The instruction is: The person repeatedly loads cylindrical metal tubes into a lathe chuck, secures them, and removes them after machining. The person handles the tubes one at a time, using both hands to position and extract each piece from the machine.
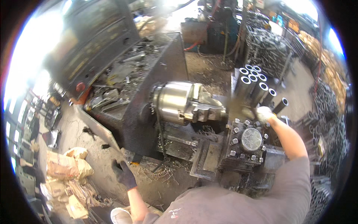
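Observation:
My left hand (124, 176), in a dark glove, is low at the left with its fingers apart and nothing in them. It is just below the lower end of a long flat metal plate (97, 126). My right hand (264, 114), in a pale glove, reaches past the square tool post (244, 143) of a lathe. Its fingers look closed round a blurred cylindrical metal piece (247, 112), in line with the shiny chuck (177, 100). Smearing hides whether that piece touches the chuck jaws (207, 108).
Several upright steel tubes (263, 87) stand behind my right hand. The dark headstock (153, 74) carries loose tools and scraps. Paper sacks (69, 166) lie at the lower left; curled metal chips (160, 172) litter the area below the chuck. Stacked metal parts (268, 46) fill the back right.

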A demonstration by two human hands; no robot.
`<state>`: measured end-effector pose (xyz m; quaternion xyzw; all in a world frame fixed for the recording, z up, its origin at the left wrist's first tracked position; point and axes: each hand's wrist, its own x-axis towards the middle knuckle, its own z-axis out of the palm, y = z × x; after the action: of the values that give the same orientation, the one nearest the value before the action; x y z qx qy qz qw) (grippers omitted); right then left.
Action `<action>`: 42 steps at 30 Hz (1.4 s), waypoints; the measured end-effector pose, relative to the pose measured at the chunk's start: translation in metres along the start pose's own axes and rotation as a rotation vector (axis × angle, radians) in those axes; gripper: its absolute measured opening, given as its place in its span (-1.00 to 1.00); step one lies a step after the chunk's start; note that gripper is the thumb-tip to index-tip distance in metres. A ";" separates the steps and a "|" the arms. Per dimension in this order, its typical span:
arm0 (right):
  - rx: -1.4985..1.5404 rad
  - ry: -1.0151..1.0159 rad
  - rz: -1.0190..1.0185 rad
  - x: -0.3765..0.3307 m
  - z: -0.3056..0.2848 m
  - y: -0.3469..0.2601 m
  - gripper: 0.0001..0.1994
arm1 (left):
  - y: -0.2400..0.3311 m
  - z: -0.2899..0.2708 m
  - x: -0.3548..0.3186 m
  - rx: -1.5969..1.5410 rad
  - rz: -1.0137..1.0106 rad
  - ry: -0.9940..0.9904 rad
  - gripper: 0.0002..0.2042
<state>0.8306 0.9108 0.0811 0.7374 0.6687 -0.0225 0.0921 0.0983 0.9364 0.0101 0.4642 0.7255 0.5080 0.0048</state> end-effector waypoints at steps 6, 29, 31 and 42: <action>0.576 0.321 0.386 -0.087 -0.058 0.000 -0.56 | 0.212 0.012 0.145 0.122 0.943 0.142 -0.61; 1.428 0.302 -0.693 -0.275 -0.018 -0.252 -0.79 | 0.237 -0.092 -0.233 -0.362 0.409 -1.503 -0.37; 1.561 0.118 -0.581 -0.274 0.002 -0.271 -0.81 | 0.203 -0.105 -0.253 -0.119 0.380 -1.454 -0.42; 1.188 -0.233 -0.661 -0.297 0.056 -0.388 -0.54 | -0.293 -0.342 -0.417 0.645 -0.820 -0.936 -0.42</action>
<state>0.4206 0.6444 0.0315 0.4129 0.7185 -0.4914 -0.2680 -0.0237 0.3874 -0.2358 0.3011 0.8784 -0.0285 0.3701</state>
